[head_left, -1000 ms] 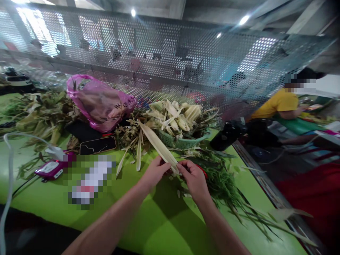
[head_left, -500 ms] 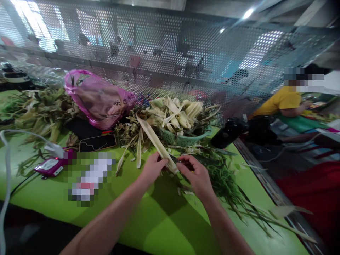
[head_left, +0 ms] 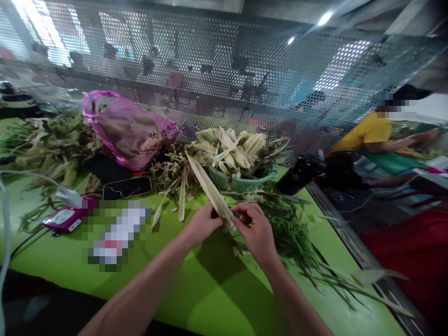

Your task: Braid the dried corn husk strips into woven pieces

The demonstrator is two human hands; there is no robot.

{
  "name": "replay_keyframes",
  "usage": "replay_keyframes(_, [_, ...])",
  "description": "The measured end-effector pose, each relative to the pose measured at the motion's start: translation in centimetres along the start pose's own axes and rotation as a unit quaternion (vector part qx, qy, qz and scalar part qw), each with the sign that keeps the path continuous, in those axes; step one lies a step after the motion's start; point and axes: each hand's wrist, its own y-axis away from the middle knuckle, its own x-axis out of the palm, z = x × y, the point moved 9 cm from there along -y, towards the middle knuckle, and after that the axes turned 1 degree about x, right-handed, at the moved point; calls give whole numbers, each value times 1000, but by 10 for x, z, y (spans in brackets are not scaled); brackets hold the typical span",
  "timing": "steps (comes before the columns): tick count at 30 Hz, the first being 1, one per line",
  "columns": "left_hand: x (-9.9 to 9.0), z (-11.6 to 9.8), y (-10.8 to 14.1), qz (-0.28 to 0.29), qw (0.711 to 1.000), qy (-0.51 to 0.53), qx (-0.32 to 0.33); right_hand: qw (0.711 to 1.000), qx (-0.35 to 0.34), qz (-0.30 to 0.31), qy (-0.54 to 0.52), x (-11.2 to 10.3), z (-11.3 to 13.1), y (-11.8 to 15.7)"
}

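A long, pale husk strip [head_left: 206,184] slants from the heap down to my hands. My left hand [head_left: 205,225] pinches it from the left near its lower end, thumb on top. My right hand [head_left: 257,233] is closed at that lower end, thumb and fingers pressed against the husk. Inside its curled fingers is a small dark thing with a yellow spot, too hidden to name. Behind the strip, a green basket [head_left: 241,185] holds a pile of pale husks [head_left: 241,151]. Shredded green strands [head_left: 292,235] lie just right of my right hand.
A pink plastic bag [head_left: 131,133], a phone [head_left: 128,187] and a purple power strip [head_left: 66,218] are on the left of the green table [head_left: 217,298]. A black bottle [head_left: 297,175] lies by the right edge. Beyond sits a person in a yellow shirt [head_left: 371,128].
My right thumb and fingers have come onto the lower end of the husk strip. The dark thing beside the strip is now mostly covered by my right hand. The strip has tilted slightly.
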Motion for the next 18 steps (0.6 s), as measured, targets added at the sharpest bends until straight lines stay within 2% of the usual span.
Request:
replay_keyframes(2, [3, -2, -1, 17, 999, -9, 27, 999, -11, 26, 32, 5, 3, 1])
replay_keyframes(6, [5, -9, 0, 28, 996, -61, 65, 996, 12, 59, 71, 12, -5, 1])
replay_keyframes(8, [9, -11, 1, 44, 994, -75, 66, 995, 21, 69, 70, 14, -9, 0])
replay_keyframes(11, [11, -8, 0, 59, 996, -57, 44, 997, 52, 48, 27, 10, -15, 0])
replay_keyframes(14, [2, -3, 0, 34, 997, -66, 14, 992, 109, 15, -67, 3, -23, 0])
replay_keyframes(18, [-24, 0, 3, -43, 981, -189, -4, 974, 157, -24, -163, -6, -29, 1])
